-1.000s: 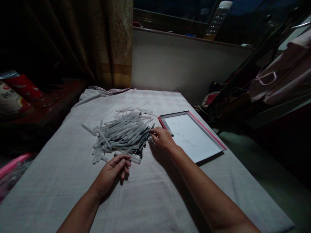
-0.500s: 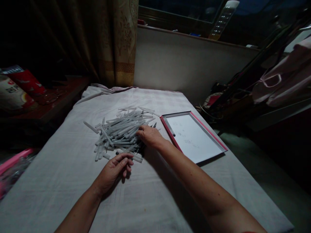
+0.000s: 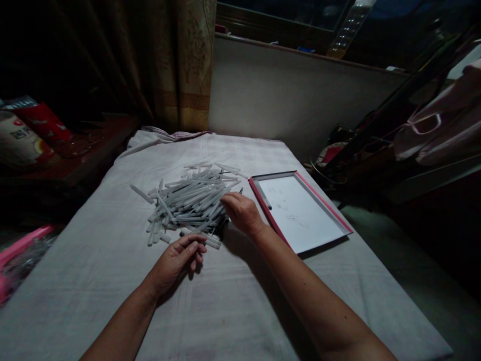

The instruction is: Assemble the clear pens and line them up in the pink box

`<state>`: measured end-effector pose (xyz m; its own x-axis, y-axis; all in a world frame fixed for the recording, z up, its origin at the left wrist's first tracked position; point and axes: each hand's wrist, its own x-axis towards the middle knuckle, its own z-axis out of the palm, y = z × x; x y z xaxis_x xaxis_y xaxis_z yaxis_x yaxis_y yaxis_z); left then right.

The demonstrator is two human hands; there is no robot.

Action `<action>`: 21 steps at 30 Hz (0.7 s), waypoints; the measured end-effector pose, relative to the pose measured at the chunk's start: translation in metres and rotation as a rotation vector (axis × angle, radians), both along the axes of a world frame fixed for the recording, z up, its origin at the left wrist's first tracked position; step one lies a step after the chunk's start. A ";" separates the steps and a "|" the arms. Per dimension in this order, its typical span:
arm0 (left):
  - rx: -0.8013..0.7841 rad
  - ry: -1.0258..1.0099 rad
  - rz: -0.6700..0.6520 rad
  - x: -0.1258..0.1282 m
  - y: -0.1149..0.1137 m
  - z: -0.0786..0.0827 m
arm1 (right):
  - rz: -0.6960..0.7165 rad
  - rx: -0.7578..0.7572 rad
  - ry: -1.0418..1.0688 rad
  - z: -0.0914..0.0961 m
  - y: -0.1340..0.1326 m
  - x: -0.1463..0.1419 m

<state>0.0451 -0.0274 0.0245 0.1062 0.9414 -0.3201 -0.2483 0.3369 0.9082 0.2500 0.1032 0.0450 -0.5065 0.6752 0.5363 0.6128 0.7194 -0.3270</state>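
Observation:
A loose heap of slim, translucent pens point(image 3: 195, 198), some with dark tips, lies on the cloth-covered table point(image 3: 233, 321). Over the right edge of the heap is my right hand point(image 3: 243, 211), its thumb and fingers pinched together; what they hold, if anything, is hidden. My left hand point(image 3: 182, 255) rests at the near edge of the heap with its fingers curled and thumb against them. A small dark bit shows at its fingertips, too little to name. To the right lies a shallow red-edged box lid point(image 3: 315, 220) with a single pen point(image 3: 266, 196) along its left inner side.
A red cup point(image 3: 45, 120) and a pale tub point(image 3: 22, 143) stand on a dark side table at left. Below them is a pink-rimmed container point(image 3: 26, 243). A curtain point(image 3: 191, 65) hangs behind, and pink clothing point(image 3: 443, 120) hangs at right.
My right hand has shifted slightly right and its fingertips have lifted a little from the heap. My left hand stays nearly where it was. The view has tilted slightly.

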 end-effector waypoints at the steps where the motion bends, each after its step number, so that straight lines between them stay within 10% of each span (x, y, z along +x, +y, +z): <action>1: -0.002 -0.003 -0.001 0.000 0.000 0.000 | -0.017 0.017 0.134 0.001 -0.003 0.001; 10: 0.010 0.027 0.037 0.001 -0.002 0.001 | -0.202 -0.496 1.121 -0.002 -0.021 0.001; 16: 0.127 0.274 0.158 0.000 0.001 0.002 | -0.260 -0.641 1.135 -0.011 -0.029 0.007; 21: 0.545 0.985 0.154 0.002 0.028 0.024 | -0.332 -0.451 1.021 -0.019 -0.039 0.023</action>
<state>0.0472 0.0004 0.0482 -0.0942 0.9622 0.2555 0.6501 -0.1349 0.7478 0.2728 0.0642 0.0261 0.2603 0.9270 0.2701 0.0530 0.2656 -0.9626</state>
